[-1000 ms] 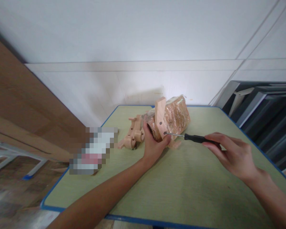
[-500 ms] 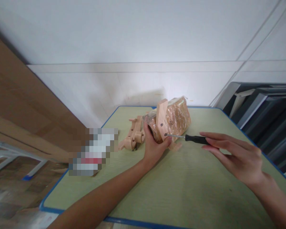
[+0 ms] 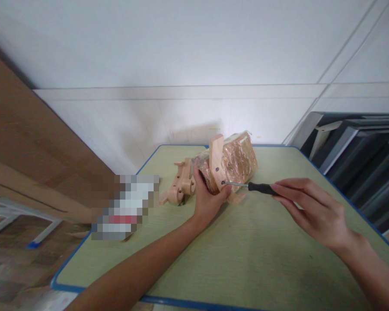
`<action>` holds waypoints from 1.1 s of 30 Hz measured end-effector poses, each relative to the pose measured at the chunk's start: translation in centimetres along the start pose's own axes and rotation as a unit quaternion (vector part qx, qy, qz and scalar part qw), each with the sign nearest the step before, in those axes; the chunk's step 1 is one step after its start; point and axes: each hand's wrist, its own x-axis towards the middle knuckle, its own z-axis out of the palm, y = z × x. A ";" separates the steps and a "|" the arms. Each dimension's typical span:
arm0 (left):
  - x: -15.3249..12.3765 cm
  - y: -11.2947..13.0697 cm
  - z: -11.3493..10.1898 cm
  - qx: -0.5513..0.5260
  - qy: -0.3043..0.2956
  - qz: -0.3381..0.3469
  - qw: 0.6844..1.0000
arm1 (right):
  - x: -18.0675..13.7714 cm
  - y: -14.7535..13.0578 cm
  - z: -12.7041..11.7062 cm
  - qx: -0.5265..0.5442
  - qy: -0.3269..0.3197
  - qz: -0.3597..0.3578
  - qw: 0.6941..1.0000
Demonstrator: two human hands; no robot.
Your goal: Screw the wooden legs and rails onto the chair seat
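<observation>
My left hand point(image 3: 207, 194) is closed around the near end of a wooden block wrapped in clear plastic point(image 3: 241, 160). A pale wooden strip point(image 3: 216, 151) with screw holes lies across the block, and my thumb is by its lower end. Between the fingertips of my right hand point(image 3: 314, 209) is the black handle of a screwdriver point(image 3: 262, 188). Its metal tip meets the lower hole of the strip. Left of the block rests a second wooden piece point(image 3: 181, 179) with rounded parts and several dark holes.
The green table point(image 3: 246, 259) has a blue edge. At its left lies a blurred-out flat object point(image 3: 129, 203). A brown board point(image 3: 35, 142) leans at the left, a white wall point(image 3: 181, 52) stands behind, and dark panels point(image 3: 359, 151) are stacked at the right.
My right fingers have drawn closer around the screwdriver handle. The tip stays at the same lower hole, and the whole view has shifted slightly.
</observation>
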 end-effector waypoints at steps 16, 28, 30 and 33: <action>0.0 0.4 -0.1 0.003 -0.004 0.020 1.000 | 0.1 0.0 0.1 -0.005 -0.007 -0.006 1.000; 0.0 0.4 -0.1 0.002 -0.003 0.021 1.000 | 0.4 0.1 0.4 0.036 0.022 0.023 0.999; 0.0 0.3 -0.1 0.011 0.002 0.017 1.000 | 0.4 -0.1 0.5 0.037 0.024 0.023 0.999; -0.1 0.1 -0.1 0.021 0.006 0.007 1.000 | 0.5 -0.2 0.5 0.021 0.039 0.016 0.999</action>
